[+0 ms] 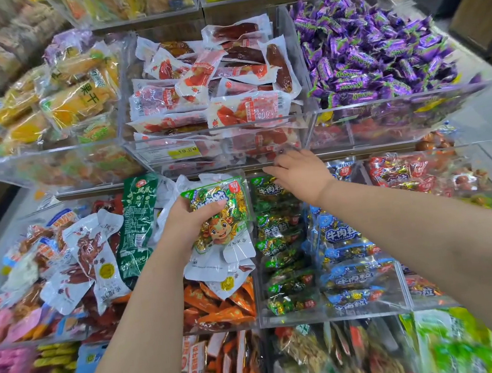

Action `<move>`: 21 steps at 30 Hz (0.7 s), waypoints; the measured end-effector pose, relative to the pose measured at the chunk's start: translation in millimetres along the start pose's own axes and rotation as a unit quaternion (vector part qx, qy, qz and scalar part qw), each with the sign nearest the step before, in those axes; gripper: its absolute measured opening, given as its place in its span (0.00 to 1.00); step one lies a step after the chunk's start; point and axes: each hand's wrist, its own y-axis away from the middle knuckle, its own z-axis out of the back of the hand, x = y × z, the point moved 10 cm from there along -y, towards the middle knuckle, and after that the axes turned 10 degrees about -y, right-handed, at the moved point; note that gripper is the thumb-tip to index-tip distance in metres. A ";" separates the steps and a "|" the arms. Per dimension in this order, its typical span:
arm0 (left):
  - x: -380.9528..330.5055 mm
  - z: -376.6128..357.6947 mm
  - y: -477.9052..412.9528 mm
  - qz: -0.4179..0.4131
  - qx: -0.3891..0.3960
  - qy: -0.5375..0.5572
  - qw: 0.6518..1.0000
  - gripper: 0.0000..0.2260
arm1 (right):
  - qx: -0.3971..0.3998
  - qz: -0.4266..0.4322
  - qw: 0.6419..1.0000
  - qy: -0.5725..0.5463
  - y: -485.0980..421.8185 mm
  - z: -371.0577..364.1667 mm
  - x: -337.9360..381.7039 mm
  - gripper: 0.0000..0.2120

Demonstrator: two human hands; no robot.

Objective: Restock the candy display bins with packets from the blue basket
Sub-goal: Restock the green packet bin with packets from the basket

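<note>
My left hand (187, 220) grips a green candy packet (219, 217) with a cartoon ox on it, held upright over the middle tier beside the bin of green packets (279, 244). My right hand (295, 174) reaches forward to the back of that green bin, just under the front wall of the upper bin of red packets (216, 97). Its fingers are spread and curled down onto the packets; I cannot tell whether they hold one. The blue basket is not in view.
Clear acrylic bins stand in tiers. Purple candies (376, 48) fill the upper right bin, yellow dried fruit (53, 97) the upper left. Blue packets (347, 254) lie right of the green ones. Orange packets (221, 305) and mixed white packets (87, 259) sit left.
</note>
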 end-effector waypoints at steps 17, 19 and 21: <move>-21.1 -8.9 9.5 -0.012 -0.031 -0.085 0.996 0.55 | 0.012 -0.113 0.980 -0.163 19.0 23.9 -12.2 0.21; -26.8 -17.3 13.1 -0.028 -0.019 -0.100 0.994 0.56 | -0.023 -0.155 0.936 -0.316 25.9 35.8 -16.0 0.16; -29.5 -32.5 17.8 -0.036 0.010 -0.104 0.994 0.55 | -0.010 -0.193 0.840 -0.508 31.3 36.3 -10.3 0.13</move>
